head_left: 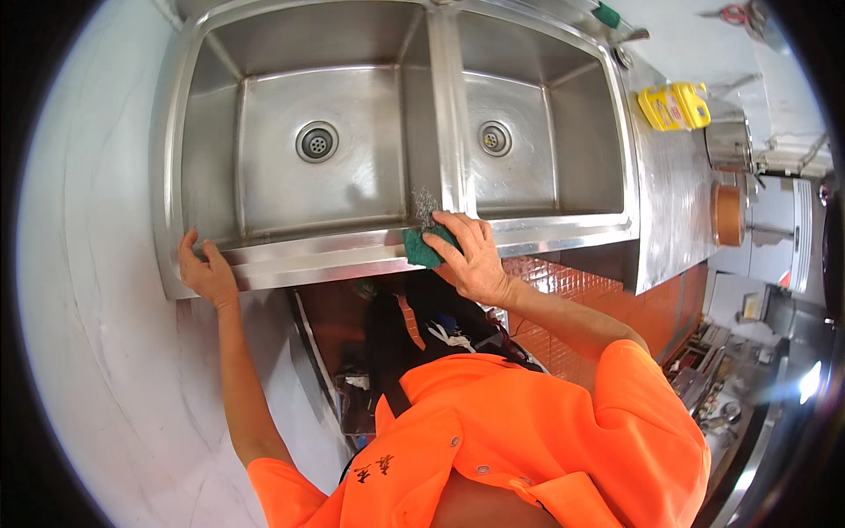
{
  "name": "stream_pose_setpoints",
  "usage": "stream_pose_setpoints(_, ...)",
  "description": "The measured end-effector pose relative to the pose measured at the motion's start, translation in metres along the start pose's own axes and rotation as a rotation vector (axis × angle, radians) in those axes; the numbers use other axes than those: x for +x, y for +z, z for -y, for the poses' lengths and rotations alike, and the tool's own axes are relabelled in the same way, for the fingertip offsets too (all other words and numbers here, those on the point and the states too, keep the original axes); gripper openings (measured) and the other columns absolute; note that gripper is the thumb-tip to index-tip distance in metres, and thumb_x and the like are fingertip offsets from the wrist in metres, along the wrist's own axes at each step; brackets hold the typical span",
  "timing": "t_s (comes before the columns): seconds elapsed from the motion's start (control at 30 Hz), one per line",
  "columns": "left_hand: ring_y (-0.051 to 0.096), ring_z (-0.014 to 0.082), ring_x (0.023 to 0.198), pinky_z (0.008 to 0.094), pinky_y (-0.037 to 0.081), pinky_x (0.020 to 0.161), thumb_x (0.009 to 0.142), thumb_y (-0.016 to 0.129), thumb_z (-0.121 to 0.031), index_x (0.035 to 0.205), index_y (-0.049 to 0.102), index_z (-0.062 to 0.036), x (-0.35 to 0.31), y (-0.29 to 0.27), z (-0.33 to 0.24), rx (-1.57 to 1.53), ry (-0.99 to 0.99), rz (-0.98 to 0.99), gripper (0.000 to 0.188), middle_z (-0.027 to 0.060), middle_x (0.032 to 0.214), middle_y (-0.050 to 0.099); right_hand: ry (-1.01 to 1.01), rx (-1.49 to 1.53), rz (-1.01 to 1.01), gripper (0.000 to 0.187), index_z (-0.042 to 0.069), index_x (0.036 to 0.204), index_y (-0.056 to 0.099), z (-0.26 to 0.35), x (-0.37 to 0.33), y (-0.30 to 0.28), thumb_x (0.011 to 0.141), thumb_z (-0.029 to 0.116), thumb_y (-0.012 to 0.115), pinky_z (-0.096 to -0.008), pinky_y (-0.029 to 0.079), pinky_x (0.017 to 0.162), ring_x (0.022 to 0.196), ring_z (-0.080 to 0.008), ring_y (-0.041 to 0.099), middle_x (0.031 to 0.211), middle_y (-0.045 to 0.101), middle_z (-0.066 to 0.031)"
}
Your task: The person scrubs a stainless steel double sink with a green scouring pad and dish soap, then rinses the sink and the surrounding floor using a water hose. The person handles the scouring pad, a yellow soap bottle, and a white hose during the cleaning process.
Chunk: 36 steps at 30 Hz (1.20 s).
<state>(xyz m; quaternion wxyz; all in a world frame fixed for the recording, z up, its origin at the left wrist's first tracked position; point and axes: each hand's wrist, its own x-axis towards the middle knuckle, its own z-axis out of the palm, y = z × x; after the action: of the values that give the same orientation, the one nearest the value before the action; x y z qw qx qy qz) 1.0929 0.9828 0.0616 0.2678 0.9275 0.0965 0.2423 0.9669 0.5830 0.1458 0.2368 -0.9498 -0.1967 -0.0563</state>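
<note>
The right hand [478, 264] is gripping a flat, dark-green scrubbing pad [419, 250], fingers bent close, at its nine o'clock on the shiny steel sink edge [334, 255]; the left hand [211, 277] (farther off) is resting loosely spread.

From the head, a wide fisheye view looks steeply down over the nearby double sink [447, 123].

I can see the bare left forearm [247, 378] stretched forward, its slim left hand [209, 271] open, thumb parted from fingers. The bare right forearm [568, 319] slants inward from a short bright-orange fabric sleeve [653, 400], the right hand [480, 262] back-up, digits closed in a grip.
</note>
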Motion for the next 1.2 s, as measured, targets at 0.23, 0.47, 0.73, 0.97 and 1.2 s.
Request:
stream_pose_setpoints(0.23, 0.054, 0.0149, 0.103, 0.0266, 0.041, 0.081, 0.086, 0.049, -0.01, 0.114, 0.056, -0.0027, -0.023, -0.027, -0.029, -0.302, -0.206, -0.002, 0.029, 0.005, 0.113, 0.06, 0.059, -0.371, 0.008, 0.051, 0.015, 0.109, 0.057, -0.124, -0.097, -0.055, 0.06, 0.007, 0.068, -0.0426, 0.036, 0.078, 0.107, -0.0253, 0.047, 0.119, 0.052, -0.0049)
stream_pose_setpoints(0.47, 0.055, 0.0172, 0.103, 0.0278, 0.038, 0.087, 0.083, 0.051, -0.005, 0.111, 0.057, -0.002, -0.129, -0.035, -0.133, -0.367, -0.077, 0.027, 0.029, 0.0063, 0.109, 0.061, 0.356, -0.443, -0.122, 0.044, 0.012, 0.104, 0.063, -0.257, -0.165, -0.144, 0.062, 0.0, 0.066, -0.0413, 0.038, 0.081, 0.108, -0.028, 0.048, 0.115, 0.055, -0.0065)
stream_pose_setpoints(0.73, 0.056, 0.0192, 0.101, 0.03, 0.039, 0.087, 0.081, 0.051, -0.003, 0.109, 0.057, 0.0003, -0.212, -0.022, -0.292, -0.421, -0.012, 0.253, 0.029, 0.0093, 0.107, 0.062, 0.822, 0.885, -0.516, 0.035, 0.0, 0.115, 0.059, -0.297, -0.173, -0.193, 0.08, 0.006, 0.06, -0.0269, 0.043, 0.072, 0.08, -0.0125, 0.054, 0.089, 0.062, -0.0057)
stream_pose_setpoints(0.97, 0.057, 0.0219, 0.1, 0.0321, 0.04, 0.089, 0.082, 0.05, -0.001, 0.107, 0.058, 0.0015, -0.22, 0.0, -0.326, -0.382, 0.069, 0.325, 0.026, 0.0104, 0.105, 0.062, 0.568, 0.408, -0.412, 0.035, 0.001, 0.11, 0.06, -0.326, -0.21, -0.169, 0.075, 0.006, 0.063, -0.0356, 0.044, 0.087, 0.101, -0.0335, 0.058, 0.11, 0.06, -0.0186)
stream_pose_setpoints(1.2, 0.059, 0.0187, 0.098, 0.0299, 0.044, 0.085, 0.084, 0.047, 0.001, 0.105, 0.058, 0.0003, -0.189, 0.082, -0.386, -0.633, 0.126, 0.492, 0.024, 0.0096, 0.104, 0.063, 0.778, 2.084, -0.678, 0.048, 0.001, 0.13, 0.041, -0.323, -0.201, -0.2, 0.091, 0.028, 0.048, -0.051, 0.047, 0.083, 0.105, -0.0375, 0.056, 0.122, 0.054, -0.0188)
